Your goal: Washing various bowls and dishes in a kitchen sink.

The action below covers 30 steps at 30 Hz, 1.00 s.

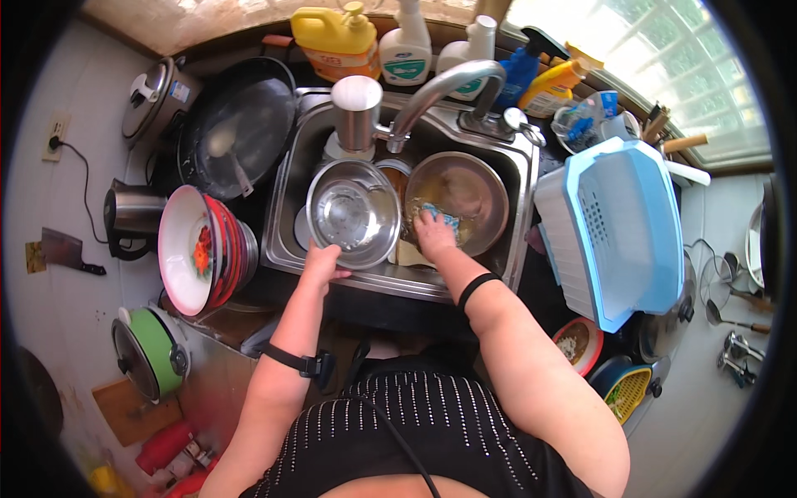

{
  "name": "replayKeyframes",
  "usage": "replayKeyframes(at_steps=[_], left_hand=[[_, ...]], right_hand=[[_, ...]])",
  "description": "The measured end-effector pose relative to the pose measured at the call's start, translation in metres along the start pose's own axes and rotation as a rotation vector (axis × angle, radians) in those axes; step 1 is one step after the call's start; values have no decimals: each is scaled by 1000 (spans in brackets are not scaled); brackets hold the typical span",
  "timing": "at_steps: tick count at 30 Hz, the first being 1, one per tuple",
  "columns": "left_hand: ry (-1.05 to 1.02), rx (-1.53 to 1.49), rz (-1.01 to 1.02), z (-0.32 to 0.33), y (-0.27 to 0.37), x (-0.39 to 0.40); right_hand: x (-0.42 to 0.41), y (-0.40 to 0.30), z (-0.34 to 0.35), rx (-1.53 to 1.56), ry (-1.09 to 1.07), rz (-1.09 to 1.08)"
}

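Note:
My left hand (324,266) grips the near rim of a shiny stainless steel bowl (352,215), tilted over the left part of the sink (283,205). A little water shows in its bottom. To the right, a wider metal basin (482,193) holds cloudy water. My right hand (434,235) dips into it, with its fingers on a blue and white cloth (445,216). The curved faucet (448,78) arches above both vessels, and a steel cylinder (357,118) is fixed at its spout. Other dishes under the bowl are mostly hidden.
Stacked enamel basins (183,252) and a wok (233,124) stand left of the sink. On the right is a blue plastic dish rack (635,230). Detergent jug (336,40) and spray bottles (406,50) line the back. A cleaver (65,249) hangs on the left wall.

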State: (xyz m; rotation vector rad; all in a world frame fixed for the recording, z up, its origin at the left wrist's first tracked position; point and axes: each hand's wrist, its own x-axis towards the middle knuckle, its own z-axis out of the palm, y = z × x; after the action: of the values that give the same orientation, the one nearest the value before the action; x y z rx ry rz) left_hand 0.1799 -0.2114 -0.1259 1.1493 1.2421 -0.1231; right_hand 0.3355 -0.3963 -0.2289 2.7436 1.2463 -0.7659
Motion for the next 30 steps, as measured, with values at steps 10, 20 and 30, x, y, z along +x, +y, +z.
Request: replayKeyframes(at_steps=[10,20,30], left_hand=[[-20,9,-14,10,4,0],[-234,105,-42,30,8,-3],[-278,271,5,54,37,-32]], right_hand=[[32,61,-32,1122,37,494],[3,-29,-94,1700,168,72],[-10,-84,-126,596,479,-535]])
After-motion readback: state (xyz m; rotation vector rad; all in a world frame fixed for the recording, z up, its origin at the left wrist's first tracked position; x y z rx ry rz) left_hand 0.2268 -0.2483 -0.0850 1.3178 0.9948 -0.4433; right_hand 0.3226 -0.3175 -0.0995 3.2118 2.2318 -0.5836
